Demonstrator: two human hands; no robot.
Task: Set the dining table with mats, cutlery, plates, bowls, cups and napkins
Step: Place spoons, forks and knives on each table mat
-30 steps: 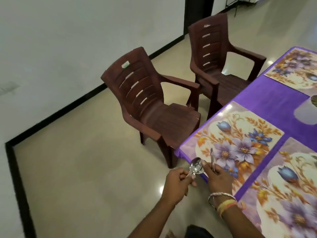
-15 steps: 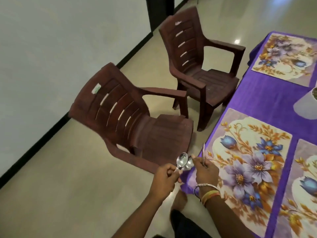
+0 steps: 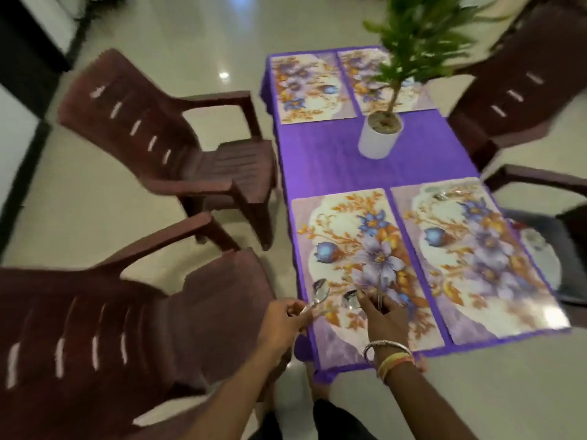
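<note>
Left hand (image 3: 282,319) pinches a spoon (image 3: 320,292) at the mat's (image 3: 343,223) left edge, long axis up the mat; right hand (image 3: 386,319), over the mat, clamps further cutlery (image 3: 349,300).

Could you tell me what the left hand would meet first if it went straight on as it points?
Probably the near-left floral mat: the left hand points forward and rightward, and the spoon it holds seems to be over that mat's edge. Its height above the mat is unclear.
</note>
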